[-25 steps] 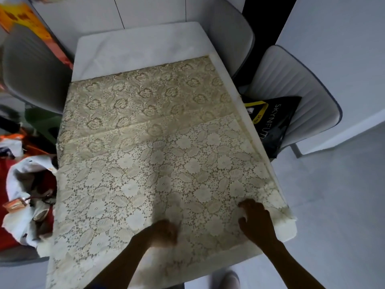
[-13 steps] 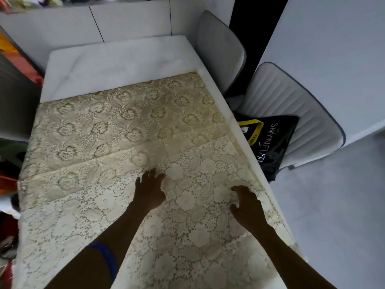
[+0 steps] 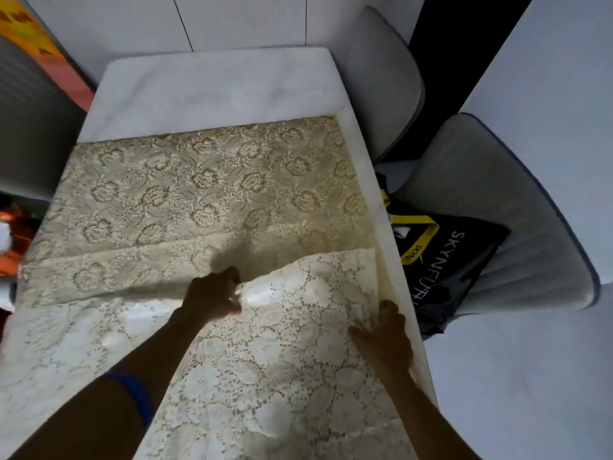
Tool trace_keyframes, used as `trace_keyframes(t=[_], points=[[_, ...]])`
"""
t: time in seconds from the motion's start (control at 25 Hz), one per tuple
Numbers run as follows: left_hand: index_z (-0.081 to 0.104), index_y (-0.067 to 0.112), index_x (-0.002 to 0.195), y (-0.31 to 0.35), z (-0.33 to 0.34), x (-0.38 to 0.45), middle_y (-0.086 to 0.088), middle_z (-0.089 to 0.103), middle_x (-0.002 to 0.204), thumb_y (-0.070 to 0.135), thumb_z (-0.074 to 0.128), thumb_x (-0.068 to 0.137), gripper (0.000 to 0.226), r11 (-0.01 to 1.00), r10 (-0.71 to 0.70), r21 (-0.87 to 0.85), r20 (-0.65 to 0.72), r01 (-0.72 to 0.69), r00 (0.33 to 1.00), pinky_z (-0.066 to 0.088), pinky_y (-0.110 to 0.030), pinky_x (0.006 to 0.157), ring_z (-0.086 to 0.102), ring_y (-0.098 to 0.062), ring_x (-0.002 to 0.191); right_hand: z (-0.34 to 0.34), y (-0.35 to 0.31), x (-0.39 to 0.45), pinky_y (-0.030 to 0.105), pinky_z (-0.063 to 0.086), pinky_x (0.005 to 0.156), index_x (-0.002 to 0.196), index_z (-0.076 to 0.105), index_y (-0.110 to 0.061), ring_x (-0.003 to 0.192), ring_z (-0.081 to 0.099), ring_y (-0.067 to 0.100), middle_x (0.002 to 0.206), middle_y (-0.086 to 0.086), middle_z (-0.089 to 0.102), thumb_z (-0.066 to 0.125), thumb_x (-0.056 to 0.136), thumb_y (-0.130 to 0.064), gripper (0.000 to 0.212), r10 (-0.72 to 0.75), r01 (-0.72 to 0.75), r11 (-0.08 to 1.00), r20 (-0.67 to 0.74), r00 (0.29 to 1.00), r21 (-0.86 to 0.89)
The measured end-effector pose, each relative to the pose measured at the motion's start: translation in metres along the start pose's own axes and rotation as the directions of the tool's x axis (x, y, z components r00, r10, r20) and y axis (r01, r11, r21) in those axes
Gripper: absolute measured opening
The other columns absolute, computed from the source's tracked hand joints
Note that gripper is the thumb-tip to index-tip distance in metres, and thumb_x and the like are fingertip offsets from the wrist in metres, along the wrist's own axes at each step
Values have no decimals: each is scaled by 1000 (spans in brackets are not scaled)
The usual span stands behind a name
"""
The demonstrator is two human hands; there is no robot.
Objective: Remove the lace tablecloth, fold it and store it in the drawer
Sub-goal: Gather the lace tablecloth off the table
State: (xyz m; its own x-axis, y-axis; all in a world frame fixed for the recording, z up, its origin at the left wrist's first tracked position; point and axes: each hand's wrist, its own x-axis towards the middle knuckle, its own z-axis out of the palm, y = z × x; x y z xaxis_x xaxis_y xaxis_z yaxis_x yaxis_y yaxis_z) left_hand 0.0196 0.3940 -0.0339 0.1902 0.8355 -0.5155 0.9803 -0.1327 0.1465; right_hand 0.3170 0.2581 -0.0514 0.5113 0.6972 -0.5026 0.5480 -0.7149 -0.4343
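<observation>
A cream lace tablecloth (image 3: 185, 194) lies across a white marble table (image 3: 212, 84), partly folded so a paler layer (image 3: 298, 353) covers the near half. My left hand (image 3: 212, 295) is closed on the far edge of that pale layer near the table's middle and lifts it slightly. My right hand (image 3: 386, 336) rests on the cloth at the right table edge, fingers curled at the fabric; whether it grips is unclear. No drawer is in view.
Two grey chairs (image 3: 491, 207) stand along the right side, the nearer one holding a black and yellow bag (image 3: 444, 260). Another grey chair (image 3: 30, 134) is at the left, with orange and white items (image 3: 13, 240) below it. White cabinet fronts (image 3: 232, 21) are behind the table.
My left hand moved from flat on the cloth to pinching the pale layer's far edge, which now rises off the darker layer. My right hand slid toward the right table edge.
</observation>
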Motion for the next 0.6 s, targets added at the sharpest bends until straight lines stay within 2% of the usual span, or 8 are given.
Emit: trace_keyframes(t=[0.04, 0.12, 0.2, 0.28, 0.32, 0.4, 0.52, 0.6], points=[[56, 25, 116, 4, 0, -5, 3, 69, 112, 43, 67, 84, 38, 997, 28, 71, -16, -27, 999, 45, -33, 84, 64, -22, 103, -4, 2, 0, 37, 45, 78, 129, 45, -23, 105, 60, 34, 118, 7, 57, 66, 80, -40, 56, -5, 5, 1000, 20, 1000, -15], [62, 25, 116, 5, -3, -13, 3, 66, 118, 48, 58, 90, 35, 994, 64, 94, -5, -63, 998, 43, -35, 92, 60, -21, 113, -18, 4, 4, 33, 41, 65, 83, 56, -23, 85, 64, 32, 75, -1, 59, 64, 83, -34, 14, -113, 117, 992, 63, 992, -50], [57, 24, 131, 1, -30, -5, -1, 61, 131, 50, 60, 90, 48, 997, 72, -1, -45, -72, 996, 42, -39, 100, 54, -24, 122, -38, -10, 18, 36, 36, 58, 64, 43, -20, 64, 53, 29, 57, -2, 42, 69, 83, -29, 34, -223, 219, 973, 49, 974, 78], [59, 19, 131, 4, -74, 18, -9, 60, 134, 44, 67, 88, 50, 983, 17, -173, -224, -56, 975, 43, -43, 103, 53, -31, 126, -57, -39, 41, 39, 40, 62, 78, 55, -12, 71, 54, 29, 71, 7, 54, 71, 84, -24, 21, -236, 249, 935, -80, 968, 254], [61, 17, 127, 8, -94, 32, -12, 61, 132, 38, 72, 85, 48, 961, -49, -269, -379, -59, 924, 46, -45, 100, 56, -35, 123, -66, -53, 57, 41, 46, 68, 100, 59, -10, 86, 59, 33, 90, 11, 61, 69, 84, -24, 24, -232, 270, 919, -158, 960, 287], [55, 18, 132, 25, -124, 51, -15, 56, 134, 31, 77, 79, 59, 958, -144, -284, -585, -36, 798, 47, -49, 96, 56, -39, 119, -79, -66, 82, 53, 48, 87, 134, 43, -16, 116, 51, 40, 127, 15, 53, 71, 79, -29, 62, -200, 225, 955, -145, 969, 191], [52, 19, 132, 65, -88, 32, -12, 55, 136, 26, 70, 84, 52, 959, -13, -262, -420, -107, 908, 50, -43, 95, 57, -33, 115, -80, -33, 83, 58, 40, 101, 145, 27, -16, 131, 39, 42, 146, 15, 36, 74, 78, -32, 84, -66, 61, 993, 42, 997, 106], [62, 22, 118, 80, -18, -16, -3, 62, 127, 25, 68, 87, 32, 946, 121, -259, -284, -198, 951, 49, -32, 94, 60, -22, 113, -63, 6, 48, 56, 38, 104, 146, 33, -15, 134, 38, 41, 149, 17, 38, 67, 84, -33, 73, -142, 136, 986, -60, 988, -100]])
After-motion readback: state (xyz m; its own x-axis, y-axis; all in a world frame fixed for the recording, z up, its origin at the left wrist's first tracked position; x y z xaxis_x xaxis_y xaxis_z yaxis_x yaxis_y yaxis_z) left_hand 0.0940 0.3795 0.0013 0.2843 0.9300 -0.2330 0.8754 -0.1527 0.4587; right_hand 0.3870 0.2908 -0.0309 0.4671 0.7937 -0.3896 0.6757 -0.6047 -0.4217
